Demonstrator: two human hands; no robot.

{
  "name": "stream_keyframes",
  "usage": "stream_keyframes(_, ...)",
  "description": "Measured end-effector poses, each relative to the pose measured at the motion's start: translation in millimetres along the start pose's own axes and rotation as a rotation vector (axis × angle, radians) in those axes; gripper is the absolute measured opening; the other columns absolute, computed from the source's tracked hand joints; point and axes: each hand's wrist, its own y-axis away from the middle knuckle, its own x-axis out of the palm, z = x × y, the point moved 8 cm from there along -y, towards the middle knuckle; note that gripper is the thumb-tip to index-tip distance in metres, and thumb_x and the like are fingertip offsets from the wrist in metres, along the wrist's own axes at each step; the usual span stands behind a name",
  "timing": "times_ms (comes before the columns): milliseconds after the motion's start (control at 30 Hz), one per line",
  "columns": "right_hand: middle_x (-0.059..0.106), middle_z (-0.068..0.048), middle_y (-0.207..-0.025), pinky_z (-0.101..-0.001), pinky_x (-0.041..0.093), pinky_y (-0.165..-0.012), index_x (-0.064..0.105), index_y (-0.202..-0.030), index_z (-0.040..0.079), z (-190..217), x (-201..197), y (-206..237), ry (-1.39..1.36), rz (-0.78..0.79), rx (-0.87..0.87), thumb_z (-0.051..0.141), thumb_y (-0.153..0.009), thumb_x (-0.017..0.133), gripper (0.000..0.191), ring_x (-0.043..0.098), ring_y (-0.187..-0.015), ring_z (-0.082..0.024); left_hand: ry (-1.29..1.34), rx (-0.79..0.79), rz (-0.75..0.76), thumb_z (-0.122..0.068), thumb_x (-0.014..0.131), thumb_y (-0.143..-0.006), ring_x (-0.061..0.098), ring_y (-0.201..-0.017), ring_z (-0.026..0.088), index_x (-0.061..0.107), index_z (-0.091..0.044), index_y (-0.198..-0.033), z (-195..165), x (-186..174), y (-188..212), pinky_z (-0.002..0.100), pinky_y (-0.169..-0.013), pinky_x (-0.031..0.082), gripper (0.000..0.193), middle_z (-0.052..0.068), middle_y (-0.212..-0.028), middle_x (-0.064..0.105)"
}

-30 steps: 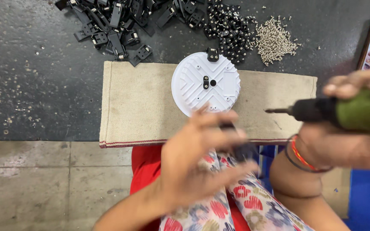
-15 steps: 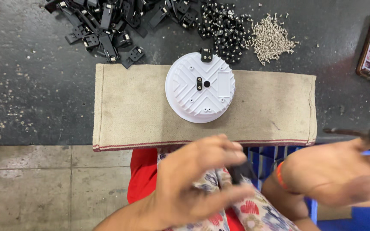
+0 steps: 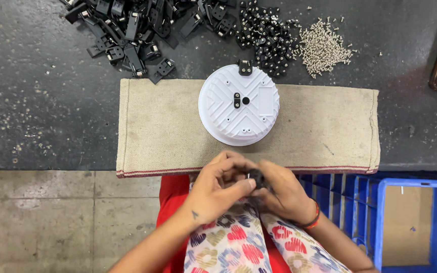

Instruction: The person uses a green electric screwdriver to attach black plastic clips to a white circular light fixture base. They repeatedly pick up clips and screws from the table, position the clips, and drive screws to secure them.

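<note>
Closest to me, my left hand [image 3: 218, 189] and right hand [image 3: 281, 192] meet over my lap, just below the edge of the surface [image 3: 36, 101]. Both grips are clenched together on a small black part [image 3: 255, 178], pinched between the fingertips of the two hands; most of it is hidden. To the right stands a blue crate [image 3: 380, 222]. Just beyond the hands a beige cloth [image 3: 168, 131] lies on the surface, and a round white housing [image 3: 239, 104] rests on it, with black fittings on top. Farther off I see a heap of black clips [image 3: 127, 30], a heap of small black parts [image 3: 266, 35] and a pile of silver screws [image 3: 322, 48].
</note>
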Motion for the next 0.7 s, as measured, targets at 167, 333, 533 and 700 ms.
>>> stream_keyframes(167,0.052,-0.014,-0.08,-0.0462,0.044,-0.063,0.051,-0.086,0.004,4,12,7,-0.092,0.168,-0.127,0.031,-0.103,0.063,0.034,0.054,-0.071,-0.036,-0.029,-0.409,0.222,-0.007,0.079,-0.086,0.066,-0.075,0.005,0.064,0.001,-0.105,23,-8,2,0.021,-0.066,0.053,0.026,0.002,-0.087,0.072)
stream_keyframes(333,0.052,-0.014,-0.079,-0.0463,0.045,-0.062,0.05,-0.085,0.003,10,16,4,-0.056,0.18,-0.177,0.031,-0.102,0.062,0.034,0.054,-0.07,-0.036,0.09,-0.474,0.289,-0.002,0.086,-0.082,0.065,-0.073,0.009,0.058,0.001,-0.101,29,-9,-2,0.023,-0.064,0.052,0.034,0.005,-0.086,0.07)
stream_keyframes(533,0.052,-0.015,-0.08,-0.0465,0.045,-0.063,0.051,-0.088,0.002,8,9,-2,-0.001,0.13,-0.14,0.031,-0.103,0.06,0.033,0.055,-0.071,-0.037,0.083,-0.544,0.186,-0.01,0.084,-0.078,0.068,-0.069,0.011,0.065,0.0,-0.119,25,-11,-7,0.024,-0.064,0.057,0.045,0.004,-0.083,0.069)
stream_keyframes(700,0.05,-0.012,-0.076,-0.0463,0.044,-0.061,0.051,-0.084,0.005,15,8,-3,0.011,0.143,-0.196,0.032,-0.102,0.062,0.035,0.053,-0.067,-0.035,-0.154,-0.531,0.249,-0.016,0.084,-0.081,0.072,-0.075,0.009,0.068,0.007,-0.114,16,-13,-8,0.022,-0.069,0.058,0.043,0.008,-0.092,0.076)
